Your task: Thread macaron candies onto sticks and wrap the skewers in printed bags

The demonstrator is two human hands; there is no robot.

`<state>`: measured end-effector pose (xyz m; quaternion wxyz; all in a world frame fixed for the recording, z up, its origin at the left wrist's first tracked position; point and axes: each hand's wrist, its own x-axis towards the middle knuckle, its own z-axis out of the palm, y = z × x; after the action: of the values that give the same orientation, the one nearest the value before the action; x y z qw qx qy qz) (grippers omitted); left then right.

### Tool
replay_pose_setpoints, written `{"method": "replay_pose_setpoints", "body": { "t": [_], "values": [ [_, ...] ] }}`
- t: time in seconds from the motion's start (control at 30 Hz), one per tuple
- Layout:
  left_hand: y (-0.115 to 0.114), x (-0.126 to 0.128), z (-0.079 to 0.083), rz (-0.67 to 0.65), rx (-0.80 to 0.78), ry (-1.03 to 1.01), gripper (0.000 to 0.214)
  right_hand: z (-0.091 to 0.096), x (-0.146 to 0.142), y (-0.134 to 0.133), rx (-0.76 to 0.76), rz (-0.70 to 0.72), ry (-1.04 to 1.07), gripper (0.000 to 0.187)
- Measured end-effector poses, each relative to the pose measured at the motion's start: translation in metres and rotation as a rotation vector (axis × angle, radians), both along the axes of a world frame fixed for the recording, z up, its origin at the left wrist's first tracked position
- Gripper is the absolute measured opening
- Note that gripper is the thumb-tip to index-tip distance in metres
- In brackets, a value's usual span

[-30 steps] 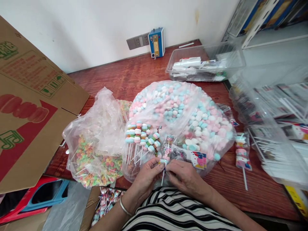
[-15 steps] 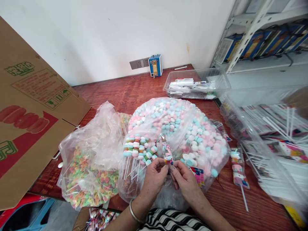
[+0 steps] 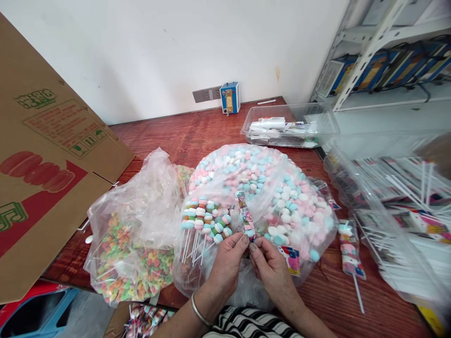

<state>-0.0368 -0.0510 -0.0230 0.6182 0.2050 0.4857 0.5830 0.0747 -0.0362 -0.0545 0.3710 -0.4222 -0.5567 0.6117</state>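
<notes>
Head cam: left hand (image 3: 227, 263) and right hand (image 3: 271, 265) are both pinching the bottom end of a wrapped candy (image 3: 245, 217) — it's right over the big bag of marshmallows (image 3: 301, 199). Candy skewers (image 3: 202, 218) are bunched just left of it, and another wrapped lollipop (image 3: 350, 256) lies off to the right on the wooden table (image 3: 326, 293).

Left grip (image 3: 227, 260) and right grip (image 3: 271, 263) hide the near end of the wrapper (image 3: 245, 216), its print too small to read. Carton (image 3: 52, 136), left, and tub (image 3: 382, 213), right, are cut off; a brown shape (image 3: 438, 152), right, seems too blurred to name.
</notes>
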Motion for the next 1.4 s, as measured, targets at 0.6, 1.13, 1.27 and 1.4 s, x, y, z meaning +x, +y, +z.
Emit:
{"method": "replay_pose_setpoints", "body": {
  "t": [0.6,1.13,1.27,1.4],
  "values": [
    [-0.005,0.001,0.001,0.075,-0.023,-0.135,0.029,0.004,-0.006,-0.01,-0.098,0.095,0.071,0.036],
    [-0.017,-0.009,0.015,0.195,0.108,-0.108,0.022,0.015,-0.012,-0.014,-0.187,0.164,0.196,0.039],
    [-0.024,-0.004,0.014,0.248,0.124,-0.075,0.018,0.012,-0.004,-0.024,-0.048,0.173,0.071,0.038],
    [-0.036,0.007,0.016,0.21,0.097,-0.11,0.021,0.014,-0.005,-0.033,-0.051,0.141,0.142,0.033]
  ]
}}
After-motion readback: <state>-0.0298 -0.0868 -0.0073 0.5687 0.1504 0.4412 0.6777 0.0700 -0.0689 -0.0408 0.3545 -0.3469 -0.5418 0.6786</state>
